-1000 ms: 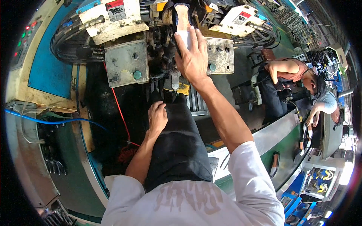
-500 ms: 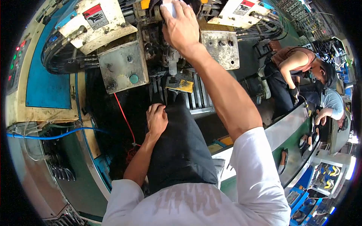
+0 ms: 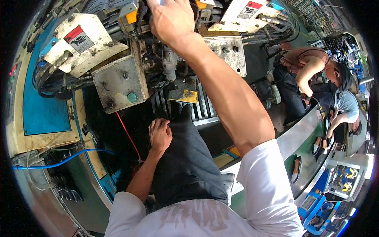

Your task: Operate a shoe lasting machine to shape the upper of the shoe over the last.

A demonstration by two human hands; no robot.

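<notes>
My right hand (image 3: 173, 19) reaches far forward over the middle of a grimy machine (image 3: 152, 59). Its fingers close around a small white piece (image 3: 160, 2), mostly hidden by the hand and cut off by the upper edge; whether it is cloth or something else I cannot tell. My left hand (image 3: 160, 135) rests on my dark trouser leg (image 3: 185, 158) with loosely bent fingers and nothing visible in it.
Two metal control boxes (image 3: 120, 85) (image 3: 227, 51) flank the machine's middle, the left with a green button. A yellow-marked pedal (image 3: 189, 96) sits below. On the right, a conveyor (image 3: 292, 148) carries dark shoes (image 3: 297, 168); two co-workers (image 3: 306, 69) (image 3: 347, 106) bend beside it.
The view has shifted, showing more of the machine's far part. My right hand, still on the white piece, appears farther up and left. My left hand stays on my leg.
</notes>
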